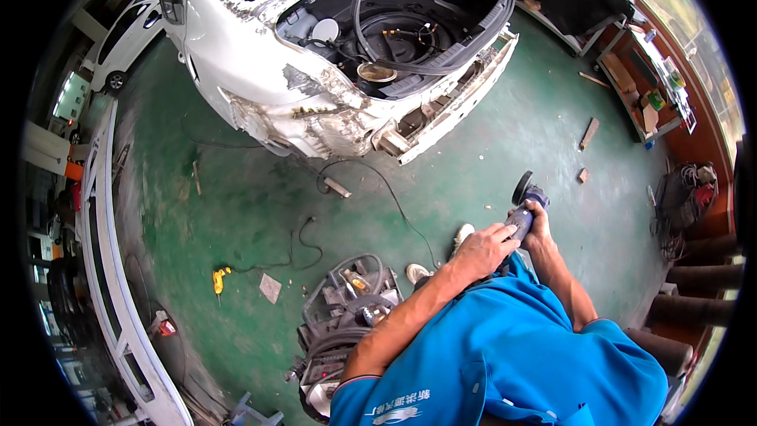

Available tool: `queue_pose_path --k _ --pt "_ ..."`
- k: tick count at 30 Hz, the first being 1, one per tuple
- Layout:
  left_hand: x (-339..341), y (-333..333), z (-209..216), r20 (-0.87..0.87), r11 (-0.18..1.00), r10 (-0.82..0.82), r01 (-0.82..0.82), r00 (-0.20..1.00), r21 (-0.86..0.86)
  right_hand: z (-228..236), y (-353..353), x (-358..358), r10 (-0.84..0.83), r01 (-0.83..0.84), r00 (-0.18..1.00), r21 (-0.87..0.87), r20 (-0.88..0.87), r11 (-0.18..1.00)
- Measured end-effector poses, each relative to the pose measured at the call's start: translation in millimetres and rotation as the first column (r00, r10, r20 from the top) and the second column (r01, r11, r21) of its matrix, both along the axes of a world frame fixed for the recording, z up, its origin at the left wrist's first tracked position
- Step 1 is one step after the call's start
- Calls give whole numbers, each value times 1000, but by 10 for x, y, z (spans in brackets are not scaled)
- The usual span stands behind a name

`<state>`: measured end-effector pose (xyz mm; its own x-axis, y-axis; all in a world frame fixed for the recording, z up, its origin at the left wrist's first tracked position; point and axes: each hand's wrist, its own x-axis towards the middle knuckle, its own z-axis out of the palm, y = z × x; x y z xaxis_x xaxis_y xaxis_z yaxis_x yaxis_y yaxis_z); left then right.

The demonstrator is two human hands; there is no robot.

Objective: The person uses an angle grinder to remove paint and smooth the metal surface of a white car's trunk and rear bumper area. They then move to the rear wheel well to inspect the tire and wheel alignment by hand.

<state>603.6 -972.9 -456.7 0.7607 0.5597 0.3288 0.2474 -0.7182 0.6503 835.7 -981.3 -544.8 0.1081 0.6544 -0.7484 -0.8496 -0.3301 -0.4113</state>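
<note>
In front of my body I hold a dark blue angle grinder [520,222] with a black round disc at its far end. My left hand [484,251] wraps the rear of its body. The fingers of my right hand [538,223] close around it from the right, nearer the disc. Parts of the tool's body are hidden under my fingers. Beyond the grinder, to the left, stands a white car [260,79]. Its rear corner is stripped and crumpled, and its trunk is open.
A machine with coiled hoses [347,339] stands close on my left. Cables [386,185] trail over the green floor, near a yellow power drill [220,282] and a flat scrap piece [270,289]. A long white rail [101,244] runs along the left; a cluttered cart [643,79] stands far right.
</note>
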Motion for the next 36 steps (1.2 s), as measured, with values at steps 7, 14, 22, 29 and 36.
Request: queue_pose_path --k 7,14,22,29,36 --pt "42 306 23 -36 997 -9 6 999 -78 -124 302 -31 -70 67 991 -29 -111 997" --pt "37 910 108 -61 949 -104 80 993 -305 -195 827 -159 -21 31 962 32 -273 999" --pt "-14 1368 250 -216 904 -185 80 959 -420 -336 1086 -471 -233 233 918 -38 -321 972" --pt "-256 1709 163 -182 870 -309 200 934 -452 -457 967 -770 -455 453 826 -88 -334 887" --pt "-637 1913 30 -112 806 -256 148 960 -574 -436 834 -971 -583 585 771 -75 -256 808"
